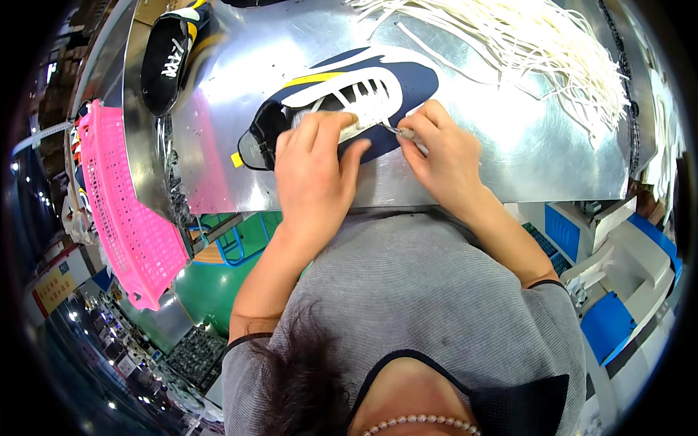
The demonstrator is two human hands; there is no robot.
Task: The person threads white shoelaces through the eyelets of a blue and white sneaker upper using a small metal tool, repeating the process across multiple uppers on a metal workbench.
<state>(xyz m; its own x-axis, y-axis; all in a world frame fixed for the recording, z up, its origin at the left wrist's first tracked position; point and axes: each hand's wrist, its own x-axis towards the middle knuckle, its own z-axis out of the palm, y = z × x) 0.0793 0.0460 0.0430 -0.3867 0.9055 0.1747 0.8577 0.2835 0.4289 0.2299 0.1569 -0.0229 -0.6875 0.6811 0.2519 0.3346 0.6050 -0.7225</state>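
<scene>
A navy and white sneaker point(418, 76) with a yellow stripe and black lining lies on the metal table, its toe to the right. White lace crosses part of its front opening. My left hand point(313, 171) grips the near side of the sneaker, index finger on the lacing flap and thumb lower on the side. Between the thumb and fingers of my right hand point(447, 156) is a small hook tool point(408, 134); its thin metal tip touches the white eyelet strip. My left fingers partly hide the sneaker's near side.
A heap of white shoelaces point(523, 51) covers the back right of the metal table point(233, 138). Another dark shoe point(166, 62) stands at the back left. Beyond the left edge is a pink plastic basket point(131, 211); grey and blue bins point(611, 291) stand lower right.
</scene>
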